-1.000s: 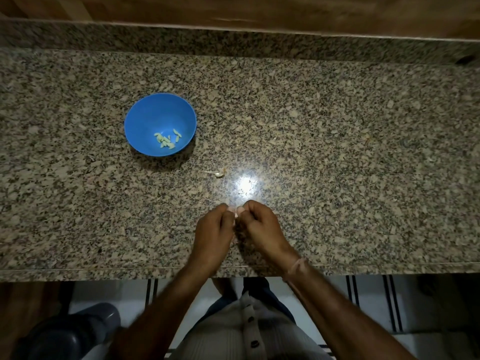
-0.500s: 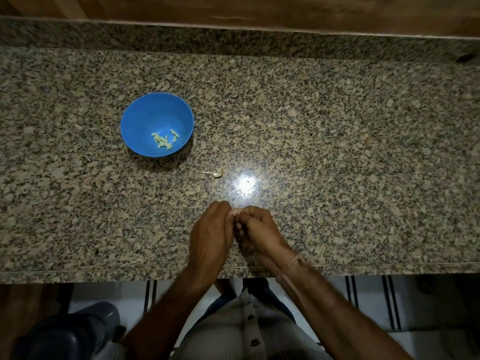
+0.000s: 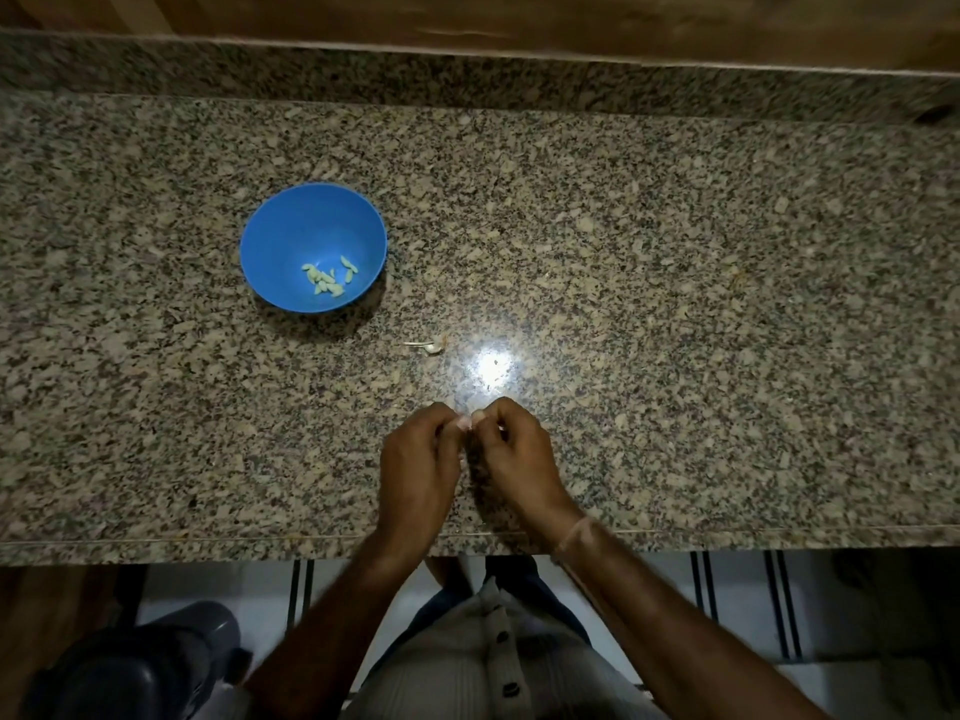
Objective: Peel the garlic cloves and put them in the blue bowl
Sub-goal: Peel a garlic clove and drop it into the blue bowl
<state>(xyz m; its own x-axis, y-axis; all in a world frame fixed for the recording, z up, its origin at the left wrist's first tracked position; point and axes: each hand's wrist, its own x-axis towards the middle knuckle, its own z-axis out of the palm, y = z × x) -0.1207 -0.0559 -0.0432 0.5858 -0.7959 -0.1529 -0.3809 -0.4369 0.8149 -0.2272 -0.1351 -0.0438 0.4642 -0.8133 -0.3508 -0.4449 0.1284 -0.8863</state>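
A blue bowl (image 3: 291, 220) stands on the granite counter at the left, with several pale peeled garlic cloves (image 3: 328, 281) at its bottom. Near the counter's front edge, my left hand (image 3: 418, 467) and my right hand (image 3: 511, 459) meet fingertip to fingertip. Both have curled fingers pinching a small garlic clove between them; the clove is almost wholly hidden by the fingers. A small whitish scrap of garlic skin or stem (image 3: 430, 346) lies on the counter between the bowl and my hands.
The speckled granite counter (image 3: 675, 304) runs the full width, with a raised granite lip and a wooden wall behind. A bright light reflection (image 3: 492, 363) sits just beyond my hands. Below the front edge, a dark rounded object (image 3: 140, 662) stands on the floor.
My hands stay together at the same spot, fingers shifting slightly around the clove. The view has shifted a little; the bowl and scrap have not moved.
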